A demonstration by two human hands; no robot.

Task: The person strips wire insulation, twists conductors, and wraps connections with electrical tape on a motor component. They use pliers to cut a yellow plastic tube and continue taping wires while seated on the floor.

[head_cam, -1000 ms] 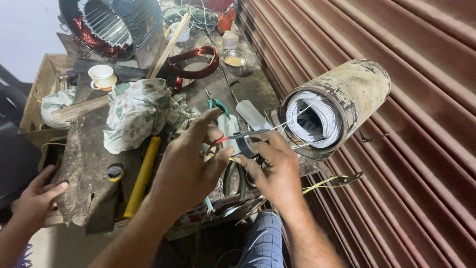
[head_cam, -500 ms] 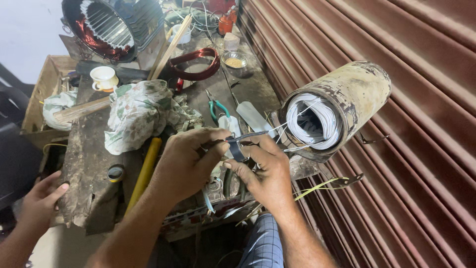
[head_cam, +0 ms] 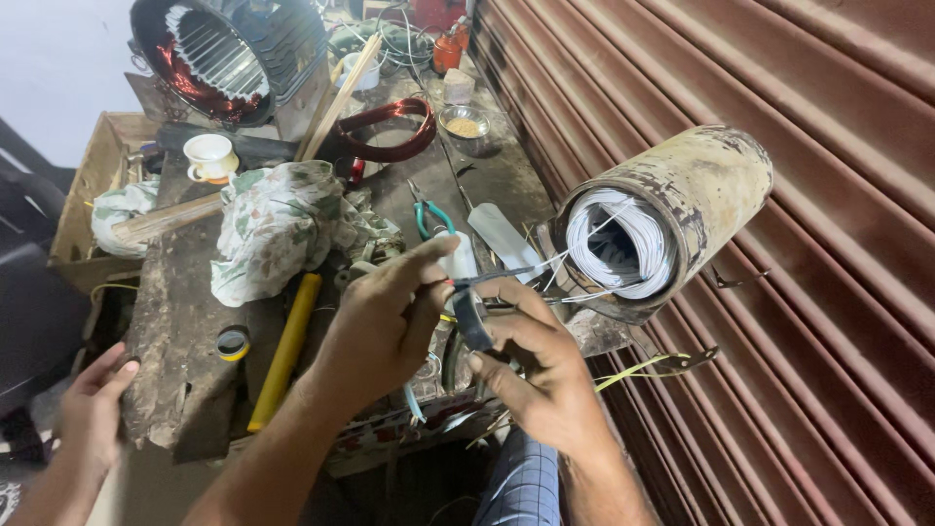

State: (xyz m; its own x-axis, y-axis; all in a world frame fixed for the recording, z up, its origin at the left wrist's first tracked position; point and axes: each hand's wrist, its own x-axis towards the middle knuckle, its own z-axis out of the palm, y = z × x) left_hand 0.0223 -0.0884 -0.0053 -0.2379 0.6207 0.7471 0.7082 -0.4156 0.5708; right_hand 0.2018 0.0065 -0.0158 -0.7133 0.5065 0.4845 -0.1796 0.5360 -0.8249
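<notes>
Head view — left hand [head_cam: 385, 326] pinches wire [head_cam: 506, 276]; right hand [head_cam: 541, 375] grips what looks like tape roll [head_cam: 472, 319] just below.

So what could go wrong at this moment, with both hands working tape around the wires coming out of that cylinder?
1. The white wires look thin and taut between the hands and the cylinder; a tug might kink them or pull them out.
2. The right hand pinches the dark tape roll close to the left hand; it could slip and drop.
3. Pliers and other clutter beneath could snag loose wire.
</notes>
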